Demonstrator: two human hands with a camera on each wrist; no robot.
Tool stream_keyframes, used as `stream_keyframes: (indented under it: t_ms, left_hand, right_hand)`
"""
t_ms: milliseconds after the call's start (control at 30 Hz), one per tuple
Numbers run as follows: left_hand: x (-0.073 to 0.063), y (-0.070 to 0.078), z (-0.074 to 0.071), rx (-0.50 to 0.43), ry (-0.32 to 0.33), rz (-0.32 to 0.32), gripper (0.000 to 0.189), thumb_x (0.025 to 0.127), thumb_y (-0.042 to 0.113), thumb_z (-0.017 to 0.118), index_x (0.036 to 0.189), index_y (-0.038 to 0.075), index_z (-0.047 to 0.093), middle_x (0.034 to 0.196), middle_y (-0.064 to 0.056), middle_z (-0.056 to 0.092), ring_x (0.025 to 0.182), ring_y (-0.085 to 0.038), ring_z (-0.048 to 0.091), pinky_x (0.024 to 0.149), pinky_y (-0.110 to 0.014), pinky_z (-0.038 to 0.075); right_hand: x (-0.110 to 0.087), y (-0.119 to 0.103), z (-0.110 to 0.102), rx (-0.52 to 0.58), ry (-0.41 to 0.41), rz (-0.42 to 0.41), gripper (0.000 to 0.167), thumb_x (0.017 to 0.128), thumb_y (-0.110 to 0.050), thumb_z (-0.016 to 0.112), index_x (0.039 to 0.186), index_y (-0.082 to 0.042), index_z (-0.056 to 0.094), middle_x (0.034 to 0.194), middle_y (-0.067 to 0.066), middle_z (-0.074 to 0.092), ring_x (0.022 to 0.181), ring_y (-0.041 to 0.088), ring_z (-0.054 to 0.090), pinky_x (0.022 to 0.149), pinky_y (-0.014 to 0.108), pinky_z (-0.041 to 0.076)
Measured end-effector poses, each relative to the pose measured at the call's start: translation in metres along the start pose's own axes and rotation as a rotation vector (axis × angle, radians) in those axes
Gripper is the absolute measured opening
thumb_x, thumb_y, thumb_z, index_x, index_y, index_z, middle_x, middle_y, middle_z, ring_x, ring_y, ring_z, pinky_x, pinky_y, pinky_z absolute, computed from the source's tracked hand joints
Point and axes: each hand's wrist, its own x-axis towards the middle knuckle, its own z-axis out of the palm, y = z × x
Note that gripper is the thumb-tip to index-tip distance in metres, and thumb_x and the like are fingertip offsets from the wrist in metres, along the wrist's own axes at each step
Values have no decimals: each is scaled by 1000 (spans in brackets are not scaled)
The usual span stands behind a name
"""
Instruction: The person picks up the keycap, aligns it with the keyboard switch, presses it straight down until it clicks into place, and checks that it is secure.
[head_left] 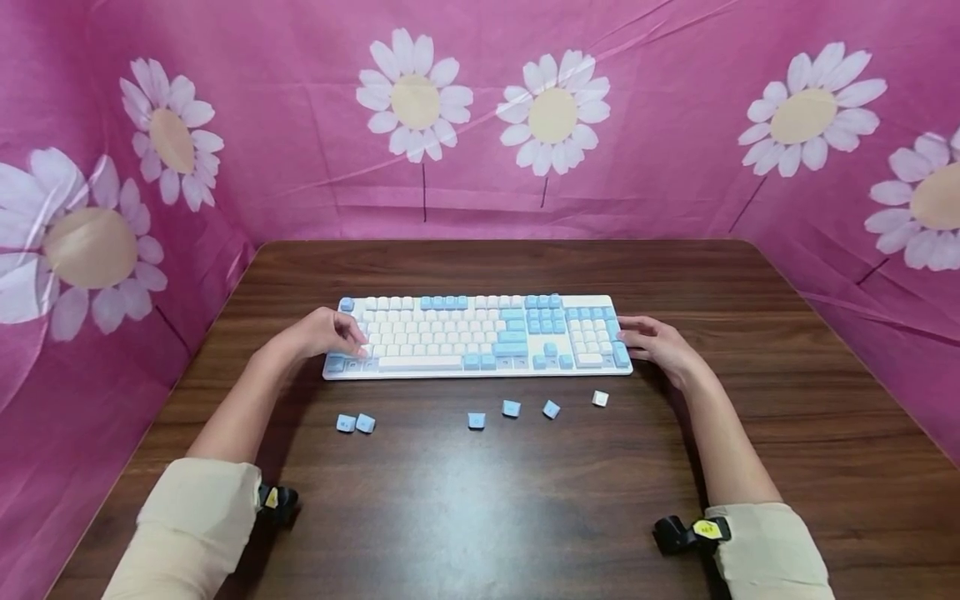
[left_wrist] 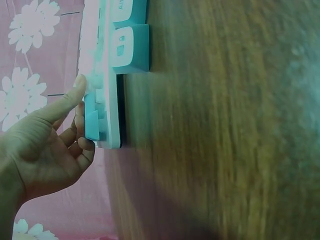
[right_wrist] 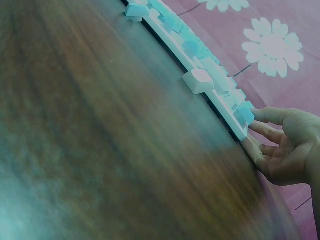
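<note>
A white and light-blue keyboard (head_left: 442,371) lies lengthwise on the table, with bare key positions in its front row. My left hand (head_left: 330,333) grips its left end; in the left wrist view the thumb (left_wrist: 72,100) lies over the top and the other fingers curl at the side. At the opposite end my right hand (head_left: 660,346) holds the edge, one finger (right_wrist: 270,115) against a blue corner key. Several loose blue keycaps lie in front, including a pair (head_left: 365,423) at the left and one (head_left: 476,421) near the middle. A white keycap (head_left: 600,398) sits at the right.
The brown wooden table (head_left: 480,517) reaches back to a pink cloth (head_left: 300,167) printed with white daisies, which also hangs at both sides. Black wrist straps (head_left: 690,533) are worn over the beige sleeves (head_left: 772,550).
</note>
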Motion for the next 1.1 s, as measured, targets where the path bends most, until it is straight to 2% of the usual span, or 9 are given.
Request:
stream_keyframes:
  t_ms: [667, 933, 1100]
  left_hand:
    - [2, 7, -1, 28, -13, -41, 21, 73, 4, 77, 86, -9, 67, 64, 2, 53, 64, -9, 45, 61, -24, 38]
    - [4, 6, -1, 75, -6, -96, 20, 73, 9, 78, 85, -4, 69, 67, 2, 55, 68, -12, 45, 64, -27, 38]
    - [4, 5, 0, 102, 10, -106, 18, 72, 11, 78, 84, -1, 70, 70, 1, 56, 70, -13, 46, 66, -28, 39]
  right_hand:
    - [1, 3, -1, -9, 15, 21, 63, 91, -25, 59, 139, 4, 31, 133, 22, 36, 94, 4, 51, 82, 23, 44]
    - [2, 4, 0, 18, 23, 22, 63, 90, -25, 61, 138, 4, 33, 132, 22, 37, 91, 3, 52, 80, 22, 45]
    - [3, 4, -1, 19, 22, 19, 63, 90, -24, 61, 138, 5, 32, 131, 21, 37, 91, 2, 52, 80, 22, 45]
